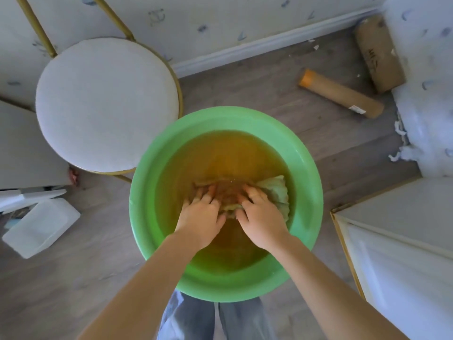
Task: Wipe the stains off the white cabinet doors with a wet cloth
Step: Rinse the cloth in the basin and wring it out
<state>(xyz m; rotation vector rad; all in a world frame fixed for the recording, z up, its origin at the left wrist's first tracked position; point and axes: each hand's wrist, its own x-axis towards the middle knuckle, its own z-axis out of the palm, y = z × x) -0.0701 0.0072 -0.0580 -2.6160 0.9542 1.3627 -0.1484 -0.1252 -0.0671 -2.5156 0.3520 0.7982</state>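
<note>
1. Left hand [201, 217]: reaches into the basin from the near side, fingers spread and bent downward into the water, their tips pressed onto the submerged cloth; whether they curl round a fold cannot be told through the water.
2. Right hand [261, 217]: beside the left, the two nearly touching at the thumbs; its fingers are bent over the cloth and clutch a bunched fold of it.
3. Cloth [277, 192]: a pale greenish rag lying in the basin, mostly under water beneath both hands, with a crumpled portion rising above the surface at the right, against the basin wall.
4. Water [225, 158]: brownish-yellow and cloudy, filling the lower part of the basin.
5. Basin [147, 182]: round, light green plastic, standing on the floor directly ahead of the person's legs in grey trousers [191, 317].
6. Floor [282, 94]: grey wood-look boards.
7. Stool [105, 104]: round white padded seat on a gold metal frame, just left of and behind the basin.
8. White cabinet [397, 241]: at the right, near the basin, with a gold edge along its corner.
9. Plastic container [41, 227]: translucent white, rectangular, on the floor at the left.
10. Cardboard tube [340, 94]: lying on the floor beyond the basin at the right, one end orange; a second, thicker brown roll [378, 52] lies near it by the skirting board.
</note>
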